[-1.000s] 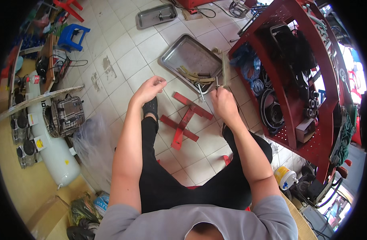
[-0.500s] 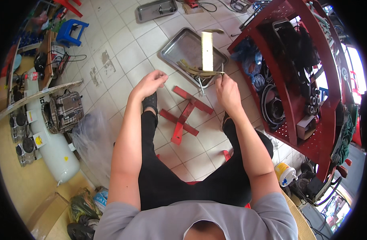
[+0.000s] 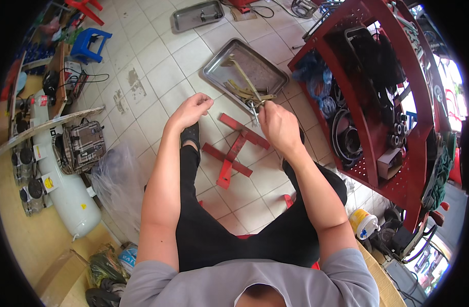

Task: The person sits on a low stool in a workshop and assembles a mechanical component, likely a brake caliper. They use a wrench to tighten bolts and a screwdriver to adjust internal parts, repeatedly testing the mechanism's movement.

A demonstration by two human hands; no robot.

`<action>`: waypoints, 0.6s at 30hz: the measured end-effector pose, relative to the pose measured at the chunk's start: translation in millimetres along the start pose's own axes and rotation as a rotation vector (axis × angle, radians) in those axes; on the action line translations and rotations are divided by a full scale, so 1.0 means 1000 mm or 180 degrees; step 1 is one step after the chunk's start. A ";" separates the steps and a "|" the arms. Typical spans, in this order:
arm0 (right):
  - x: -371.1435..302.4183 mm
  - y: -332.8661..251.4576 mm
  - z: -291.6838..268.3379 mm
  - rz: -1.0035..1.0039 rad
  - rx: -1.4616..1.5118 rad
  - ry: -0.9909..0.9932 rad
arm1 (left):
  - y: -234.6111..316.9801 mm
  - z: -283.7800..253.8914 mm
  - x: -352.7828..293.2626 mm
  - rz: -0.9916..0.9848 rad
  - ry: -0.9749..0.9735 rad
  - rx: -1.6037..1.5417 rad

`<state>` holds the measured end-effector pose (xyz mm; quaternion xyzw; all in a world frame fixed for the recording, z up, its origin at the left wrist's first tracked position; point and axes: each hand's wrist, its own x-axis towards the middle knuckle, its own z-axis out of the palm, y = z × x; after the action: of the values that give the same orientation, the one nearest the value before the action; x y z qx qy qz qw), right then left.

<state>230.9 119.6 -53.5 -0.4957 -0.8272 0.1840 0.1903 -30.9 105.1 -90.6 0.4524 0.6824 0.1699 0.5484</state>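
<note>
My right hand (image 3: 279, 124) is closed on one end of a brass-coloured metal bracket (image 3: 247, 77). The bracket appears nearly edge-on, a thin bar slanting up and left over a grey metal tray (image 3: 217, 56). Curved pieces of the same colour (image 3: 234, 88) show near the tray's front edge; whether they belong to the bracket I cannot tell. A small silvery metal part (image 3: 255, 117) sticks out just left of my right hand. To the left, my left hand (image 3: 192, 110) hovers above the floor with curled fingers and the thumb against them; anything inside is hidden.
A red metal stand (image 3: 234, 151) lies on the tiles between my feet. At right rises a red shelf rack (image 3: 367, 169) with coils and parts. A second tray (image 3: 180, 21) and a blue stool (image 3: 79, 47) are farther off. Left stand a plaid bag (image 3: 83, 140) and a white tank (image 3: 73, 204).
My right hand has moved left and slightly toward me. The bracket has turned from showing its broad pale face to nearly edge-on. My left hand has hardly moved.
</note>
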 end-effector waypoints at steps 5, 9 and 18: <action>0.009 0.003 -0.032 -0.0263 0.1406 0.1175 | -0.005 0.001 0.001 -0.0003 0.0029 0.0013; 0.008 -0.007 -0.032 0.1150 0.1589 0.0889 | -0.007 0.004 0.004 0.0061 -0.0039 -0.0020; 0.006 -0.009 -0.029 0.1341 0.1586 0.0536 | -0.002 0.008 0.003 0.0016 -0.0081 0.0038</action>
<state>236.0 124.7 -23.8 -0.6075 -0.6175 0.3742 0.3311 -24.8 104.4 -95.8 0.4594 0.6753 0.1614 0.5540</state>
